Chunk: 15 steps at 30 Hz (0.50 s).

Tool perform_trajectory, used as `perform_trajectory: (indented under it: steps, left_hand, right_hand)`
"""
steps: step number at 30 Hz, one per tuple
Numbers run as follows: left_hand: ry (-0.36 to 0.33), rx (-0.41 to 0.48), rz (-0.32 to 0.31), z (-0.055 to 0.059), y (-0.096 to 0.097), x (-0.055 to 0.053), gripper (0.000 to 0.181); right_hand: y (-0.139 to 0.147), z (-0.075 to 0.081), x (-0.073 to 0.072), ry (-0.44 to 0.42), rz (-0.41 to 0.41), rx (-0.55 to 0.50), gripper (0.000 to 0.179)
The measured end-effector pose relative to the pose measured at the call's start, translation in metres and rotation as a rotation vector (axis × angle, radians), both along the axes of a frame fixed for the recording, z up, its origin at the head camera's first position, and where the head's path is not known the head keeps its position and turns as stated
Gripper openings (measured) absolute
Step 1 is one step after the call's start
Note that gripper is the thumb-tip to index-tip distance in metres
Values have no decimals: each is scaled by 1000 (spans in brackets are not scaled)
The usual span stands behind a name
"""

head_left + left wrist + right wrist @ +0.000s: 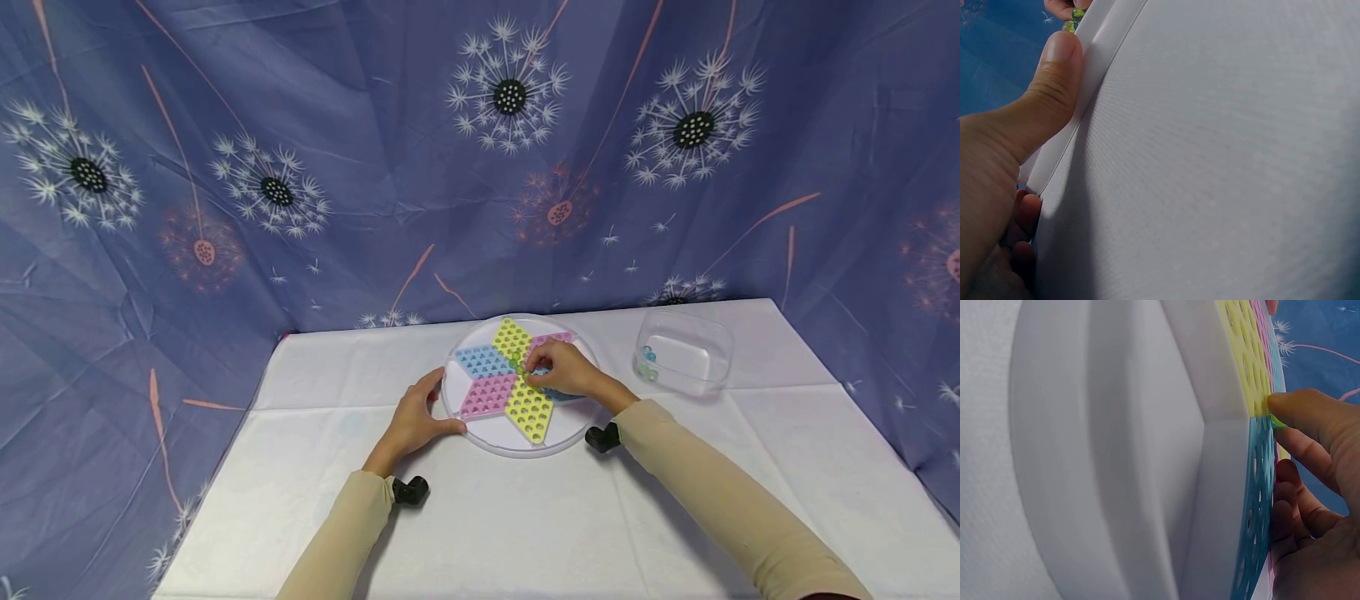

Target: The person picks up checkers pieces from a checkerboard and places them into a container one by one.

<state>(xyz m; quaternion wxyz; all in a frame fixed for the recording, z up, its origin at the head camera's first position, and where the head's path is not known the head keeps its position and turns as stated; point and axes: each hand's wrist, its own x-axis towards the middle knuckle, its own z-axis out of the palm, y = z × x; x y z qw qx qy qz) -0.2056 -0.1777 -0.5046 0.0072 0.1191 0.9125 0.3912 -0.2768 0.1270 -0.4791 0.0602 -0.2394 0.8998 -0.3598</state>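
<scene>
A round white Chinese checkers board (pixel 517 452) with a yellow, pink and blue star of holes lies on the table. My left hand (pixel 414 417) holds its left edge, the thumb (pixel 1060 62) on the rim and the fingers round the side. Over the star's centre, my right hand (pixel 564 367) pinches a green marble (pixel 1279 423) between thumb and index finger, right at the surface. Several green marbles (pixel 514 363) sit near the centre; in the left wrist view, green marbles (pixel 1077 12) show past the rim. The right hand covers part of the star.
To the right of the board stands a clear plastic container (pixel 708 385) with several blue and green marbles (pixel 648 355) at its left side. A white cloth (pixel 525 525) covers the table. Behind it hangs a blue dandelion-print curtain (pixel 420 167).
</scene>
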Motion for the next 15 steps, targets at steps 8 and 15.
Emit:
perform_trajectory:
  steps: [8, 15]
  left_hand:
    - [7, 14, -4, 0, 0, 0, 113]
    - [10, 9, -4, -2, 0, -1, 113]
  right_hand:
    - [1, 0, 0, -11, -11, 10, 11]
    - [1, 1, 0, -7, 8, 12, 9]
